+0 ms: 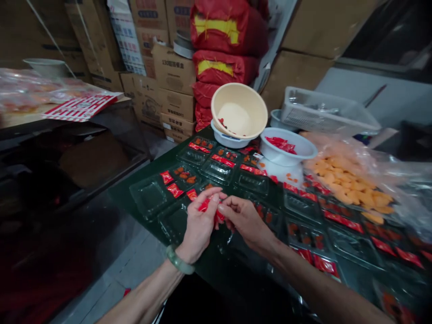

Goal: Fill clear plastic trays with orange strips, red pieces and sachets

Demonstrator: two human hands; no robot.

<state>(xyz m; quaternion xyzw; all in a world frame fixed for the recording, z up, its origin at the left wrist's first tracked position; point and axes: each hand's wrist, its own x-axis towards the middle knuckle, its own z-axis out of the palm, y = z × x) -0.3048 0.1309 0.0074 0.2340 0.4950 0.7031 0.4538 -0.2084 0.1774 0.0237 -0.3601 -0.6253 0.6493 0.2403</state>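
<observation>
Boxes (175, 67) and red sacks (226, 67) crowd the back of the room, and the dark green surface (160, 162) stops on its left at a strip of tiled floor (128, 274). Its bare room lies mostly along that left edge and close to the person's body; elsewhere clear trays (148, 198) sit nearly edge to edge, up to the white bowl (303, 146) and the bag (398, 166) of orange pieces (351, 182). Above the nearer trays, the left hand (200, 220) grips red packets (220, 216) between thumb and fingers. Fingers of the right hand (248, 220) meet them from the other side; whether they pinch or just touch, I can't tell. Both hands cover much of the packets, so their number is unclear. Trays at far right are cut off and blurred.
</observation>
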